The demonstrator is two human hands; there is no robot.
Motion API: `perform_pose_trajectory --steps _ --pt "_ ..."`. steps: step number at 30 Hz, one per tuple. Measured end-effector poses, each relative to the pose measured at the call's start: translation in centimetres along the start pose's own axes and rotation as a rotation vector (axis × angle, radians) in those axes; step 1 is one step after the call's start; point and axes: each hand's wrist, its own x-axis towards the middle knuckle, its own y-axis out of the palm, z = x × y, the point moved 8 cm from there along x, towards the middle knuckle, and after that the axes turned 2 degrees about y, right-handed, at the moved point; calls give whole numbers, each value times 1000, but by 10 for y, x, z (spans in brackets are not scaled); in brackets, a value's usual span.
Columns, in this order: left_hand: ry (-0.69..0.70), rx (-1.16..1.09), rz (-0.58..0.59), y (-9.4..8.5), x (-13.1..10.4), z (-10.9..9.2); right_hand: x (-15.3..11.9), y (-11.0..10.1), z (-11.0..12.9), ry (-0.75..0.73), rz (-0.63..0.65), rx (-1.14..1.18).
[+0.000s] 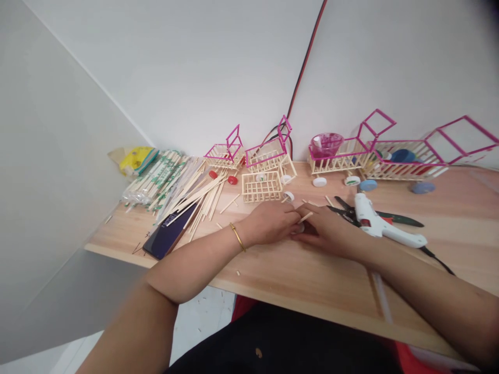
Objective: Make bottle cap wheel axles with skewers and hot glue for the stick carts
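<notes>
Both hands meet low over the middle of the wooden table (273, 275). My left hand (271, 223), with a gold bracelet at the wrist, has its fingers pressed together around something small that its back mostly hides. My right hand (322, 228) is closed on a short wooden stick (306, 217), which pokes out between the hands. A white round cap (300, 227) shows partly between the fingers. Just behind the hands stands a small unpainted stick cart (262, 187), with another white cap (288, 197) beside its right corner.
Carts with magenta rims (339, 163) line the wall. A white glue gun (384, 223) lies over dark-handled pliers (346, 210) at right. Loose sticks (206, 195), a phone (167, 234), wrapped chopsticks (159, 176) and a yellow packet (136, 158) are at left.
</notes>
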Motion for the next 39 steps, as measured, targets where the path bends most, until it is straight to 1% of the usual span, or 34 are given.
perform_pose_trajectory --steps 6,12,20,30,39 --pt "10 -18 -18 -1 0 0 0 1 0 -1 7 0" --pt "-2 -10 10 0 0 0 0 1 -1 -8 -7 -5" --pt "8 -10 -18 1 0 0 0 0 0 19 8 -14" --pt "-16 -8 3 1 1 0 0 0 -1 5 -24 5" --pt "-22 -38 19 2 2 2 0 -1 -1 21 -19 -2"
